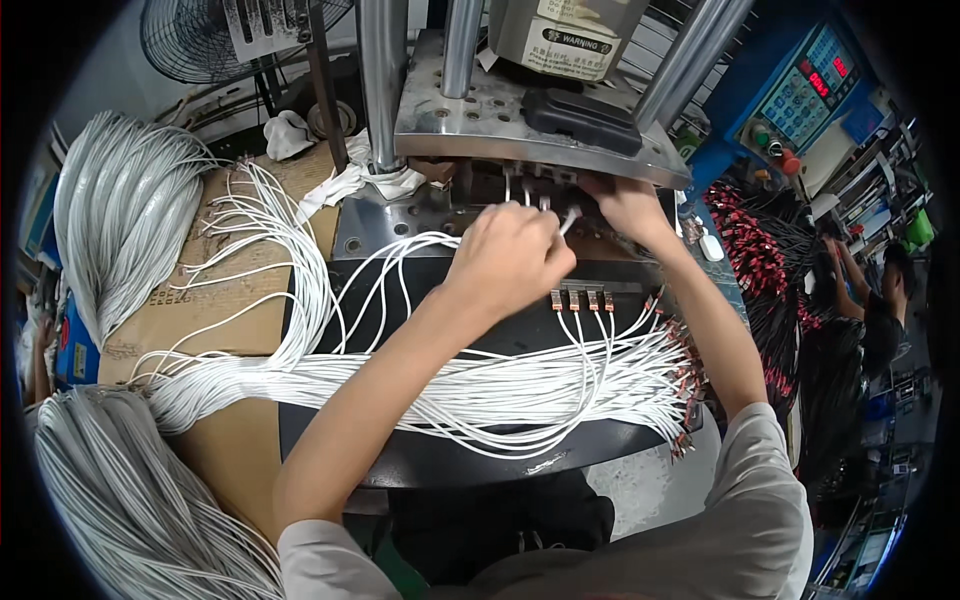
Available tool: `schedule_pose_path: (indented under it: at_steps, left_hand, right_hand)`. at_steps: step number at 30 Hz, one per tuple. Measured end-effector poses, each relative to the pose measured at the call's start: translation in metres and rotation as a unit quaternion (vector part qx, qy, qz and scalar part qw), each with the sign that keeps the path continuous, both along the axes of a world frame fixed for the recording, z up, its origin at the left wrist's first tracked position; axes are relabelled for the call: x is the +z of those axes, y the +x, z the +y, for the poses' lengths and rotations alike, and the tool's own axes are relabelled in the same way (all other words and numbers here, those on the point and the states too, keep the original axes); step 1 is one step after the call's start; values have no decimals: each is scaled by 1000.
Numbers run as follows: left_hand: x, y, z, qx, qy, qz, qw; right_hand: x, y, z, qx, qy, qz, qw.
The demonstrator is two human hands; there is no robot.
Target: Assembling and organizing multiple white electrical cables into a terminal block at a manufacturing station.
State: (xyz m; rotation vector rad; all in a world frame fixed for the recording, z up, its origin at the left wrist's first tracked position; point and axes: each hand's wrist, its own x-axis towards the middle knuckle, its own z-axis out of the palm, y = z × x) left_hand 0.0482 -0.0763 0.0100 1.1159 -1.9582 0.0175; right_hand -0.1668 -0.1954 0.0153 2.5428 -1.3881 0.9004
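Observation:
My left hand (510, 255) is closed around a white cable end (569, 221) and holds it up to the mould (530, 185) under the steel press plate (520, 125). Reaching in under that plate's right side, my right hand (628, 205) has its fingers at the mould; I cannot tell whether it grips anything. Several metal-tipped connector ends (582, 298) lie side by side on the black work plate (480, 455) just below my hands. A loose sheaf of white cables (520, 385) fans across that plate, with red-tipped ends at the right.
Thick bundles of white cable (120, 210) hang at the left over a cardboard sheet (215, 300). Behind stand steel columns and a fan (200, 35). A blue control panel (800, 95), red-and-black cables (755, 250) and another person (880, 310) are at the right.

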Motion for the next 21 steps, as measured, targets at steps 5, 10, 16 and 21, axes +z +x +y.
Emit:
schedule_pose_path:
  at_steps: [5, 10, 16, 21]
  left_hand:
    - [24, 169, 67, 146, -38, 115, 982]
    - [22, 182, 84, 337, -119, -34, 933]
    - [11, 12, 109, 62, 53, -70, 994]
    - [8, -29, 127, -74, 71, -68, 992]
  right_hand:
    - [0, -46, 55, 24, 62, 24, 998]
    - [24, -16, 56, 125, 217, -71, 965]
    - [60, -24, 79, 214, 329, 9, 920]
    - [63, -95, 93, 168, 499, 68, 848]
